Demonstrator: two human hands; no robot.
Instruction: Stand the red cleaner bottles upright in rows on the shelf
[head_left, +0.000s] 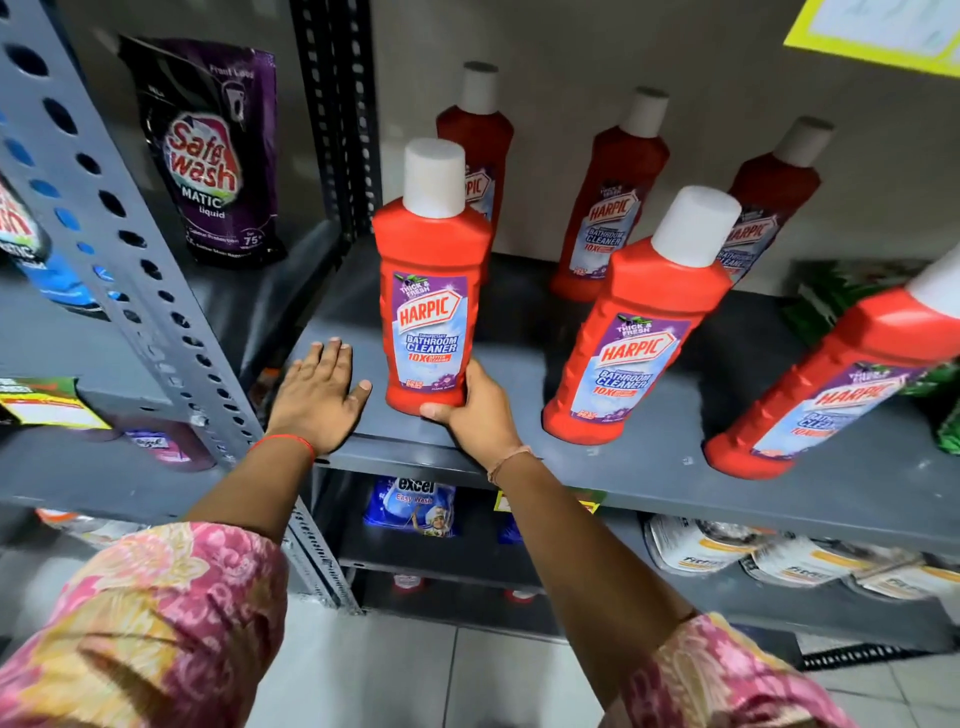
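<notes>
From my remote view, both arms wear short loose sleeves of pink fabric printed with yellow and cream floral shapes, ending around the elbow. The left hand (317, 395) has a thin red thread band (284, 441) around its wrist. The right hand (475, 410) has a slim, pale pinkish thread bracelet (511, 460) at its wrist. The forearms are otherwise bare.

A shop aisle stocked with cleaning goods.
Grey slotted-steel shelving (649, 483) carries identical Harpic bottles (631, 332), Safewash pouches (208, 156) and yellow price tags (49, 408).
</notes>
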